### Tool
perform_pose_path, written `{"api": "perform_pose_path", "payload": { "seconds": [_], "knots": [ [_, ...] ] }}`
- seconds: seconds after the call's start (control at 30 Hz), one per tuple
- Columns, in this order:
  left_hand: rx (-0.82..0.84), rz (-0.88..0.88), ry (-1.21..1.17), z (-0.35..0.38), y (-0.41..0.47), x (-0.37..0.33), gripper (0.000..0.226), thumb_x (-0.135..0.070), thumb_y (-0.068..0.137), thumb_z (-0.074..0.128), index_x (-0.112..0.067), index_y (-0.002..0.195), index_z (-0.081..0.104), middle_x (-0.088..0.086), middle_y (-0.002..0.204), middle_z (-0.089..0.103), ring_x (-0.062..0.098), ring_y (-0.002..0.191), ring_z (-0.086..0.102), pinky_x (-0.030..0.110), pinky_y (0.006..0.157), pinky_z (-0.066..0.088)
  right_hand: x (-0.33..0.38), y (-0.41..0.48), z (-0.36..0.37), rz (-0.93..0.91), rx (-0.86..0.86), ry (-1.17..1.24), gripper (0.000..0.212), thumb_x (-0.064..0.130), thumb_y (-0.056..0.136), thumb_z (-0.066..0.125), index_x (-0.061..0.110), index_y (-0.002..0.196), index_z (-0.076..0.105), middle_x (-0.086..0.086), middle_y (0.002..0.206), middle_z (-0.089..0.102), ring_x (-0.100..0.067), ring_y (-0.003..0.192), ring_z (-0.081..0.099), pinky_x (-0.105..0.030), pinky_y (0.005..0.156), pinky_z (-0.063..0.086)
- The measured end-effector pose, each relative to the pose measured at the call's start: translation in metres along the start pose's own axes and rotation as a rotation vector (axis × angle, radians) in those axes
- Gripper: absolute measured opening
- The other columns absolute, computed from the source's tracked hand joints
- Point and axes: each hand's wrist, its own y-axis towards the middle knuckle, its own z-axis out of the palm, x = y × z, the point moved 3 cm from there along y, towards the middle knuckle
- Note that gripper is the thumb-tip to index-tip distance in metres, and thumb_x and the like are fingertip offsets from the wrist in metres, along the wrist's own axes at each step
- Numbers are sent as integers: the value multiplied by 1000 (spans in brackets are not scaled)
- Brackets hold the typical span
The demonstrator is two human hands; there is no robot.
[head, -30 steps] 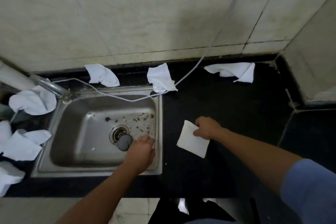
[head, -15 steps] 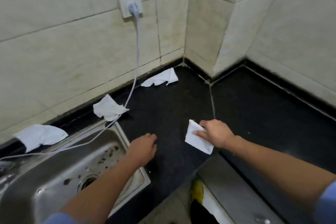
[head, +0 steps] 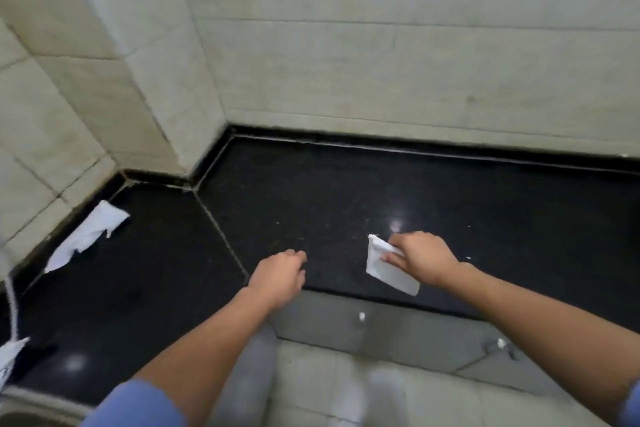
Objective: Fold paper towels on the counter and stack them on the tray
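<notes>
right hand (head: 424, 260) pinches the folded towel (head: 389, 276), which sticks out to its left, tilted over the counter (head: 346, 191); left hand (head: 277, 276) loosely curled, empty; no tray in sight

nothing you can read here, no words, labels, brands or numbers on the paper towel (head: 388, 276), the counter (head: 346, 198), the wall tiles (head: 381, 62)

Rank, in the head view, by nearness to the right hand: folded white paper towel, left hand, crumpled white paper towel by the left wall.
1. Folded white paper towel: gripped by right hand.
2. Left hand: beside it, leftward.
3. Crumpled white paper towel: far left.
</notes>
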Motion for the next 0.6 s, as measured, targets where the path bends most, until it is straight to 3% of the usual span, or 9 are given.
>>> {"api": "perform_pose_path", "payload": {
  "seconds": [0.33, 0.6],
  "knots": [
    [27, 399, -3, 34, 106, -330, 29, -30, 94, 46, -17, 119, 54, 6, 118, 60, 29, 107, 58, 39, 84, 48, -274, -207, -13, 405, -31, 42, 32, 53, 92, 46, 23, 95, 55, -1, 96, 65, -25, 91, 61, -32, 62, 36],
    [92, 726, 22, 51, 143, -540, 31, -31, 94, 44, -20, 122, 53, 3, 119, 60, 26, 106, 58, 38, 86, 49, -417, -342, -20, 720, -114, 156, 25, 50, 90, 51, 26, 96, 56, 1, 94, 65, -24, 91, 60, -33, 65, 40]
  ]
}}
